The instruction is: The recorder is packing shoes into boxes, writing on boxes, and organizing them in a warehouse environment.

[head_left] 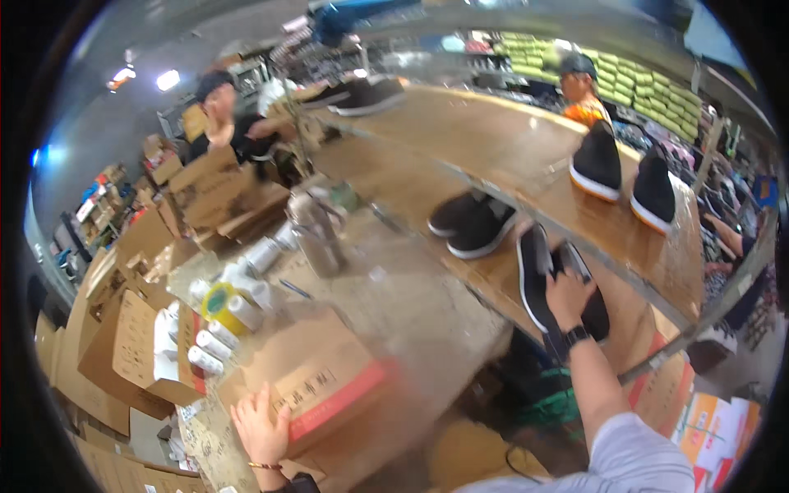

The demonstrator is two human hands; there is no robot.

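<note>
The right hand's [570, 301] fingers bend over a pair of black fabric slip-on shoes with white soles [536, 283]; whether they grip cannot be told. A good hold would probably take both inner edges together, without crushing the uppers. The left hand's [261, 426] fingers spread on a brown cardboard box with a red band [316, 349]; light, flat pressure should suit it. Counts: two shoes at the right fingers, two black shoes [481, 238] left of them, one box under the left fingers.
</note>
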